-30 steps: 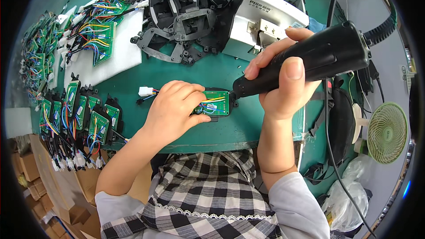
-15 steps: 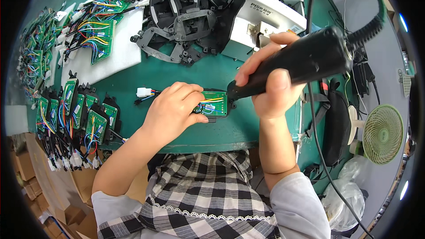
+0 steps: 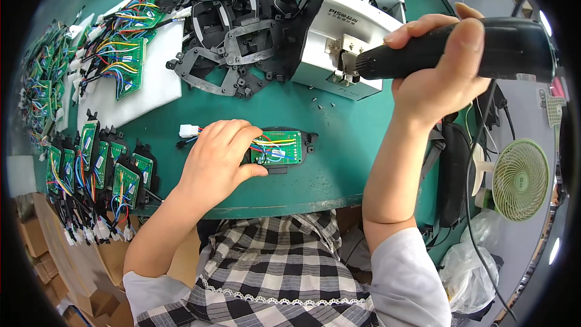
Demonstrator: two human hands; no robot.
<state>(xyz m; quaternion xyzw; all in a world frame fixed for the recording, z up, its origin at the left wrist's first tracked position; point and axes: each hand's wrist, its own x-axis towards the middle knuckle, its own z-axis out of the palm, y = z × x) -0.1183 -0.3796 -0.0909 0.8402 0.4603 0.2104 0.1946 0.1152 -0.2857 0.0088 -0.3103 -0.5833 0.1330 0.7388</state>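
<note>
My left hand is closed over the left end of a green circuit board seated in a black plastic housing, pressing it on the table. Yellow, red and blue wires cross the board, and a white connector sticks out left of my fingers. A black electric screwdriver lies nearly level in my right hand, fingers and thumb wrapped round it. Its nose is at the metal outlet of a white screw feeder; the bit's tip is hidden there, so contact cannot be told.
Several wired boards in black housings stand at the left. More boards lie on white foam behind them. Black plastic frames are piled at the back. Small screws lie before the feeder; a green fan stands right.
The screwdriver has moved from the housing's right end up and right to the screw feeder. My left hand still holds the board; the whole view has shifted slightly.
</note>
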